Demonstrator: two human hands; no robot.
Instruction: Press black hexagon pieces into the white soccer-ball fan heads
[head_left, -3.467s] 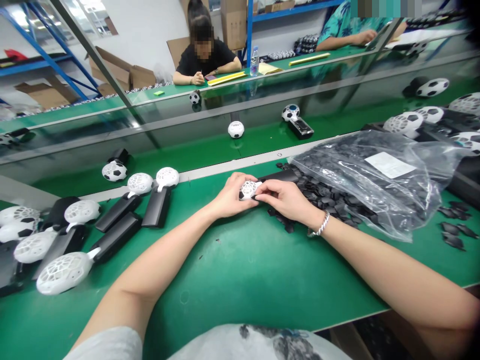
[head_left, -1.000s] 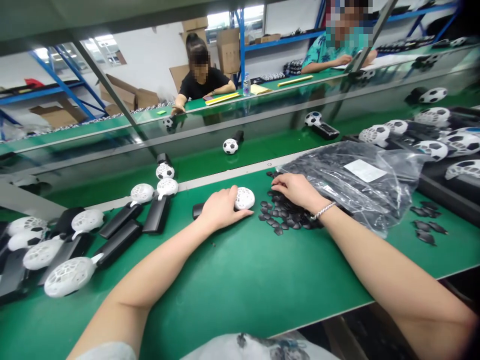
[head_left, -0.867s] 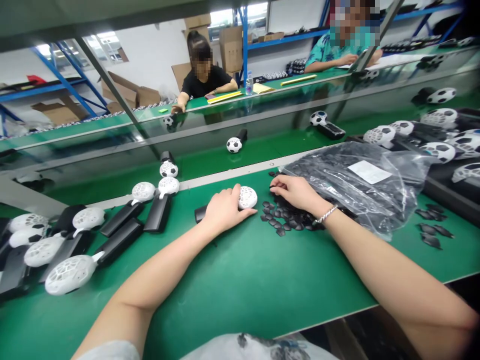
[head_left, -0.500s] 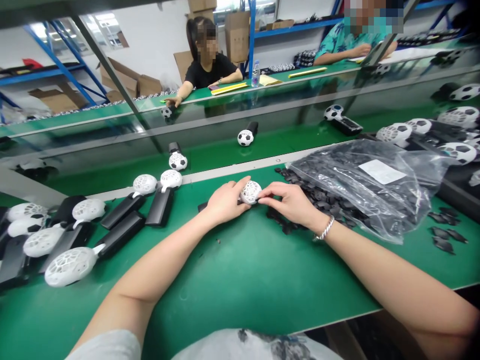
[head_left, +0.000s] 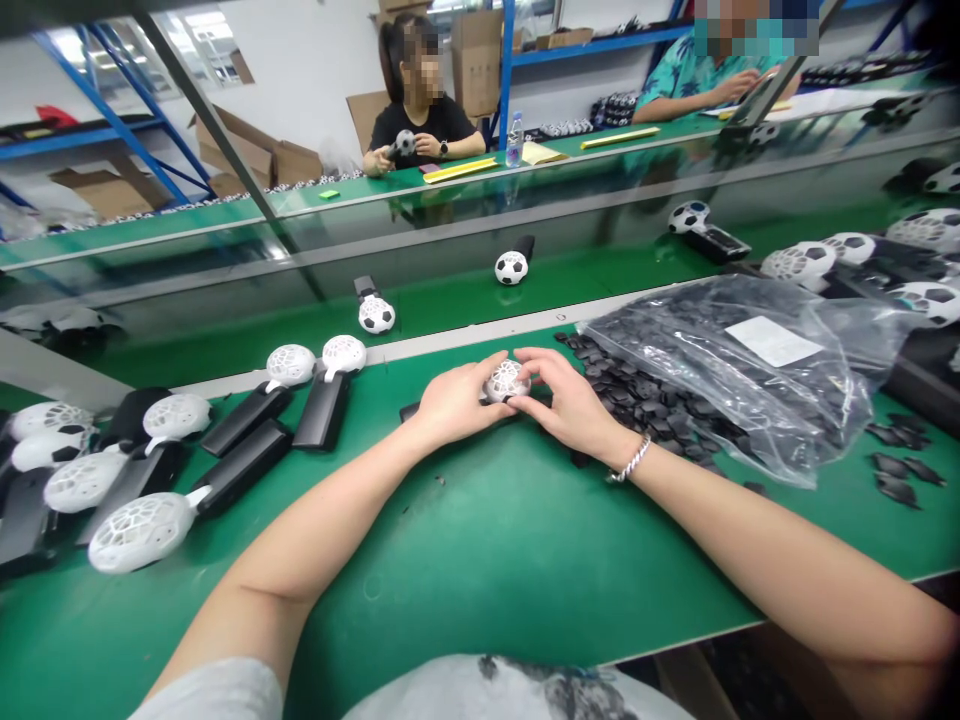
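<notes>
A white openwork ball [head_left: 508, 381] sits between both hands over the green table. My left hand [head_left: 459, 402] is closed round its left side, and a black part shows under that hand. On the ball's right side, the thumb and fingers of my right hand [head_left: 561, 400] are curled against it. A pile of small black pieces [head_left: 645, 400] lies just right of my right hand, partly beneath a clear plastic bag [head_left: 720, 360]. Several white balls with black handles, such as this one [head_left: 142, 532], lie to the left.
Beyond the pale ledge [head_left: 420, 345], soccer-patterned balls [head_left: 511, 267] with black handles lie on a green belt [head_left: 450, 300]. More balls [head_left: 799, 262] are heaped at the right. Two people sit across at a far table with a bottle [head_left: 514, 140].
My right hand has shifted from a pinch at the ball's edge to a wider hold round its right side. The balls on the belt have moved right. A person opposite has lifted a ball.
</notes>
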